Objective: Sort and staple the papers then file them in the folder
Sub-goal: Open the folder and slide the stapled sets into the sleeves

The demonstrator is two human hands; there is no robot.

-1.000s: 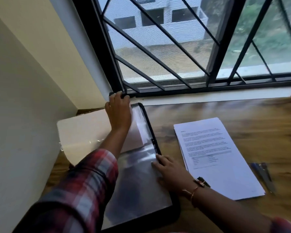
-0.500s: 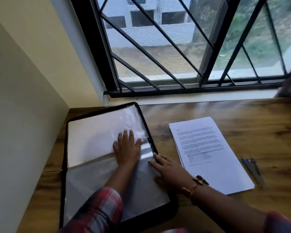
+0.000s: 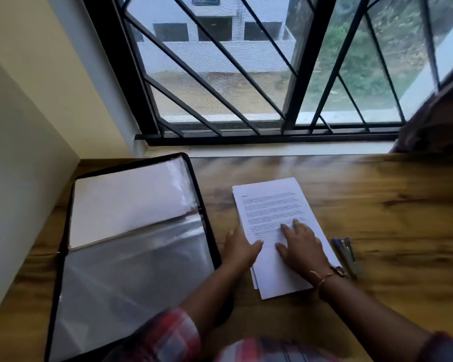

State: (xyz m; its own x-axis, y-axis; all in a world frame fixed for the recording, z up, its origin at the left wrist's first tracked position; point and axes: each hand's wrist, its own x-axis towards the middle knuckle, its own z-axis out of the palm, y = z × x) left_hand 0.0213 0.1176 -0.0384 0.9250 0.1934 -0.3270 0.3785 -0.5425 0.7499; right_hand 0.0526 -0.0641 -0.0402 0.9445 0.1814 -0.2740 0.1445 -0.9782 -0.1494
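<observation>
The right hand (image 3: pixel 302 246) is laid flat on the papers (image 3: pixel 270 202), fingers straight and spread, with nothing clasped. The left hand (image 3: pixel 239 248) is set at the stack's left edge, its thumb laid over the top sheet; whether the sheets are pinched cannot be told. The papers are stacked on the wooden table (image 3: pixel 377 205). To their left the folder (image 3: pixel 131 270) is spread open, its clear sleeves exposed. A blurred bluish tool (image 3: pixel 347 253) is seen just beside the stack at right. A barred window (image 3: pixel 305 74) is seen beyond.
</observation>
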